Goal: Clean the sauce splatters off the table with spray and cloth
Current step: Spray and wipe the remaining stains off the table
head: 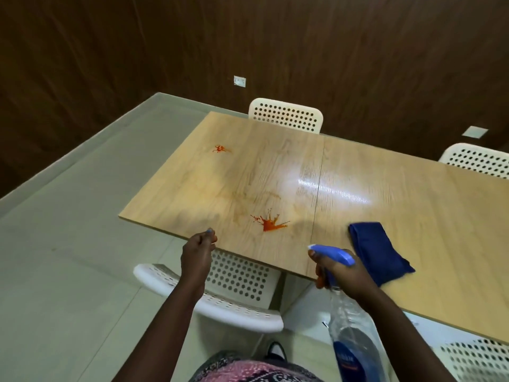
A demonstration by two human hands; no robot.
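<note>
A light wooden table point(358, 172) carries two red sauce splatters: a large one point(270, 223) near the front edge and a small one point(221, 149) toward the far left. My right hand point(344, 277) grips a clear spray bottle point(352, 340) with a blue head, its nozzle aimed toward the large splatter. A dark blue cloth point(381, 252) lies folded on the table just right of that hand. My left hand point(199, 249) hovers at the table's front edge with its fingers curled and holding nothing.
A white perforated chair point(220, 288) is tucked under the front edge below my hands. Other white chairs stand at the far side point(286, 115), far right point(476, 159) and lower right point(479, 357). Grey floor spreads to the left; dark wood walls stand behind.
</note>
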